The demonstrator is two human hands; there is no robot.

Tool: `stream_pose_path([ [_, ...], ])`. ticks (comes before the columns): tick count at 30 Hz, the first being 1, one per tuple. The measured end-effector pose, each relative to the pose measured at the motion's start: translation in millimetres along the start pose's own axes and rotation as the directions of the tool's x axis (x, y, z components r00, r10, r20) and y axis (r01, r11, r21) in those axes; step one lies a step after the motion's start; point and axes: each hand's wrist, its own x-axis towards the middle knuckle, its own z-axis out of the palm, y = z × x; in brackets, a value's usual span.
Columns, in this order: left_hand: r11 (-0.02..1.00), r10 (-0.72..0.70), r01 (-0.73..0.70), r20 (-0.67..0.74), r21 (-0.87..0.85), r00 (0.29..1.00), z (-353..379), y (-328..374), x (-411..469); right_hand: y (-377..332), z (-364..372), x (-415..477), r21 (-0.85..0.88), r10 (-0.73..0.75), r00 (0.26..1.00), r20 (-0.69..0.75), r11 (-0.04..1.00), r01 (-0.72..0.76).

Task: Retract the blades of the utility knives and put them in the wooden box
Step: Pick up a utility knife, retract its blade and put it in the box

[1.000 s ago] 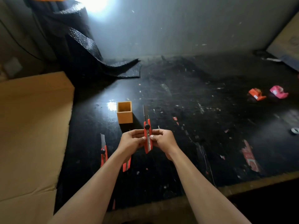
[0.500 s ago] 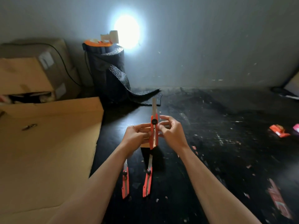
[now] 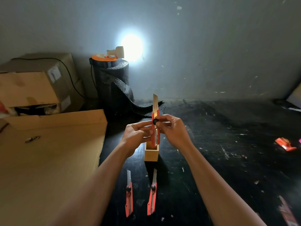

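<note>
While both hands pinch it upright, the knife (image 3: 155,128) stands between them, blade out toward 12 o'clock: left hand (image 3: 136,136) closed on its body, right hand (image 3: 172,128) closed at the black knob. Its lower end hides part of the wooden box (image 3: 151,154) on the counter (image 3: 228,144); the box's contents cannot be made out. Two more knives (image 3: 129,199) lie at 6 o'clock.

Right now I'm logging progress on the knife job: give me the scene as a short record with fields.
held knife: upright, blade out
left hand: grips the handle
right hand: fingers at the black knob
wooden box: on the table, behind the held knife
knives on table: left knife, right knife, blades out
</note>
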Motion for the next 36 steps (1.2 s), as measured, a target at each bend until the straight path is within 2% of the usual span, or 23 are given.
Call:
stream_pose_path([
  [7, 0.998, -0.014, 0.014, -0.005, -0.065, 1.0, 5, 10, 17, 2, -11, 6, 0.057, -0.025, 0.999, 0.024, 0.998, 0.024],
  [12, 0.99, -0.048, 0.05, 0.014, -0.13, 0.999, 11, 14, 25, 9, -18, 6, 0.019, -0.058, 0.998, 0.023, 0.998, 0.058],
  [18, 0.991, -0.083, 0.083, 0.007, -0.101, 0.997, 11, 12, 33, 16, -24, 10, 0.066, -0.043, 0.996, 0.077, 0.997, 0.038],
  [22, 0.988, -0.099, 0.102, 0.026, -0.113, 0.995, 9, 17, 38, 15, -24, 19, 0.005, -0.051, 0.993, 0.102, 0.999, 0.05],
  [28, 0.985, -0.059, 0.064, 0.036, -0.158, 0.998, 10, 36, 45, 1, -24, 35, 0.049, -0.074, 0.995, 0.071, 0.996, 0.071],
  [36, 0.998, 0.05, -0.052, -0.082, -0.025, 0.995, 12, 39, 41, 2, -24, 30, 0.012, -0.086, 0.983, 0.162, 0.996, 0.085],
])
